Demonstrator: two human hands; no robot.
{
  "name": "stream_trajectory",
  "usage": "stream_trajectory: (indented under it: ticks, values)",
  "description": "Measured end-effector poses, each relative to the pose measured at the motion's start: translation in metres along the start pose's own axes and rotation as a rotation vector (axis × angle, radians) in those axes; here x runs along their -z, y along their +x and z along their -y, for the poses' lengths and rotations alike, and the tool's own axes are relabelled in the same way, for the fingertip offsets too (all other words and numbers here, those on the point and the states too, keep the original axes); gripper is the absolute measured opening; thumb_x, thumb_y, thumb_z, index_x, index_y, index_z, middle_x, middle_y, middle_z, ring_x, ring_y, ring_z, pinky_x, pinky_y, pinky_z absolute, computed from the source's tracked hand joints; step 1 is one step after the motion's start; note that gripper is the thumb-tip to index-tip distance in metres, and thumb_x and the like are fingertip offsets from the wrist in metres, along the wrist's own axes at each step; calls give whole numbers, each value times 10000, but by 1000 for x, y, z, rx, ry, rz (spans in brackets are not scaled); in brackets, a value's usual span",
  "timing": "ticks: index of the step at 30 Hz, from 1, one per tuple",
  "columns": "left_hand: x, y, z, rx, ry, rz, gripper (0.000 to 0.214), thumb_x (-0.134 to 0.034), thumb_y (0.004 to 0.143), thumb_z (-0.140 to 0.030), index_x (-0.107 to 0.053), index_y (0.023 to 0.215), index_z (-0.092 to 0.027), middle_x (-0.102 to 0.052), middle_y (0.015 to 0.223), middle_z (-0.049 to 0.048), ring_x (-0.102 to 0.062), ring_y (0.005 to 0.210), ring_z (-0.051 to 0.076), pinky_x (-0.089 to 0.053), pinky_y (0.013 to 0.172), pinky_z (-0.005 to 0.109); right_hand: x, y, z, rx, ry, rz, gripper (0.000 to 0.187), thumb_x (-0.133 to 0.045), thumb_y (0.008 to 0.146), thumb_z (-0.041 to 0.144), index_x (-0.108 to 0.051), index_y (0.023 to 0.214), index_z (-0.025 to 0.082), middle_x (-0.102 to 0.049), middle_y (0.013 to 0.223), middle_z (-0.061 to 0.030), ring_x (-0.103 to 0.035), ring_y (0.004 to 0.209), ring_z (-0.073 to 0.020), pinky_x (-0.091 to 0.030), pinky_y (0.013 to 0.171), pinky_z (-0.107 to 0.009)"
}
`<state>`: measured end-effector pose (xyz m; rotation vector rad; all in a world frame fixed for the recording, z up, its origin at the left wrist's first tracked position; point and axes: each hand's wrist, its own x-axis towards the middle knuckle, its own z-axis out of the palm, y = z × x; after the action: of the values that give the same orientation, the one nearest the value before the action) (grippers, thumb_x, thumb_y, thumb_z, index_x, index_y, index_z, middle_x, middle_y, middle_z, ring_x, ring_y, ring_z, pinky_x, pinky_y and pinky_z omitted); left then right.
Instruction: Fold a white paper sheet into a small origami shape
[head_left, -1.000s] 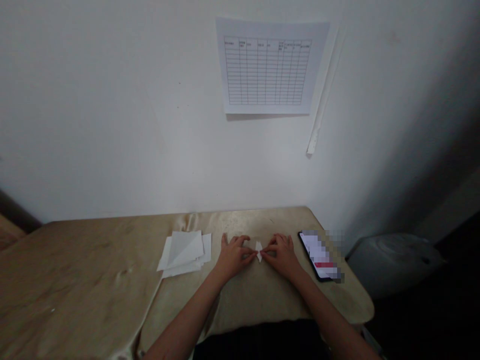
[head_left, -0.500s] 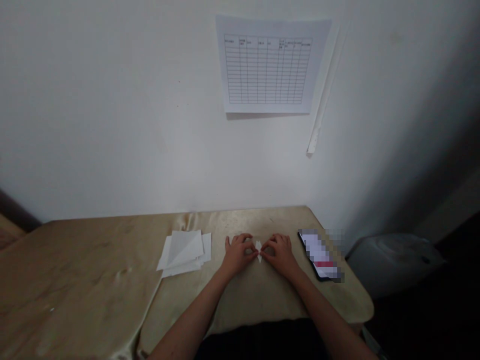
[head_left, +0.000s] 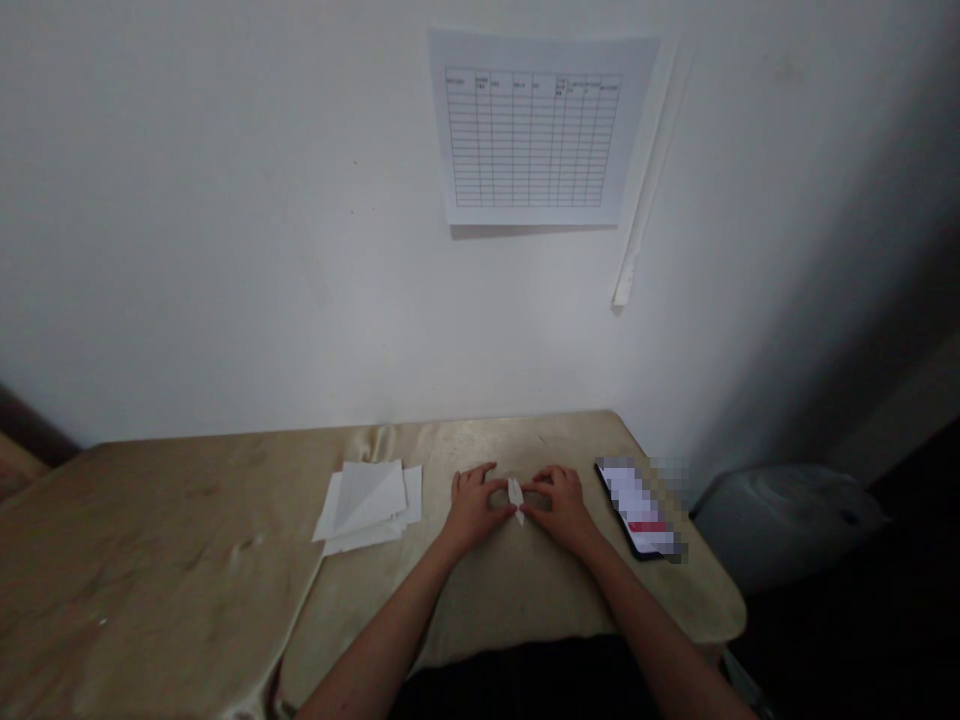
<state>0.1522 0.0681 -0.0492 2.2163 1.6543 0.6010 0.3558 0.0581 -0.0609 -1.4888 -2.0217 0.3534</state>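
A small folded white paper piece (head_left: 515, 497) lies on the tan tablecloth (head_left: 187, 540) in front of me. My left hand (head_left: 474, 508) pinches its left side with curled fingers. My right hand (head_left: 559, 503) pinches its right side in the same way. Both hands rest on the cloth, close together, with the paper between their fingertips.
A stack of white paper sheets (head_left: 369, 504) lies left of my hands. A phone (head_left: 637, 507) with a lit screen lies to the right, near the table edge. A printed table sheet (head_left: 534, 135) hangs on the white wall. A grey round object (head_left: 787, 520) sits beyond the table's right side.
My hands have drawn slightly closer together and the paper piece between them looks narrower. The view has shifted very little.
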Motion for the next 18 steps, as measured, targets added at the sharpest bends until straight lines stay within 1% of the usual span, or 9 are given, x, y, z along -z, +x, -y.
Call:
stream_trajectory:
  ticks: [4,8,10,14,18]
  values:
    - [1,-1,-1,-6,-42,-30,354,-810,766,-330,-742,1114,-343,-524,1463,50,-442,1377,329,-170,1197,619,-3,1,-3,2,14,-18,255,-780,794,358,-776,1049,346,-634,1153,-72,-500,1159,-293,-354,1072,-448]
    - [2,-2,-2,-17,-60,-49,299,-815,757,-289,-750,1048,-313,-531,1448,45,-475,1341,318,-203,1185,612,-4,1,-4,8,58,-48,104,-785,786,304,-790,890,306,-644,1126,-62,-503,1161,-280,-359,1067,-436]
    - [0,-2,-1,-25,-68,-57,271,-811,757,-278,-751,1020,-306,-532,1444,41,-486,1324,315,-204,1181,614,-4,1,-3,17,82,-64,68,-785,779,275,-779,844,293,-651,1106,-52,-512,1152,-271,-359,1063,-436]
    - [-3,0,2,-32,-75,-81,250,-800,766,-289,-749,1009,-311,-543,1430,38,-498,1302,313,-201,1173,624,-4,2,-2,58,136,-103,44,-756,783,237,-750,812,269,-673,1077,-43,-525,1149,-263,-367,1053,-436]
    - [-6,1,5,-37,-81,-114,323,-802,763,-299,-735,1077,-328,-550,1412,48,-504,1299,308,-264,1159,586,-3,5,-4,82,176,-167,13,-709,791,226,-706,797,237,-690,1025,-53,-557,1103,-257,-401,1022,-430]
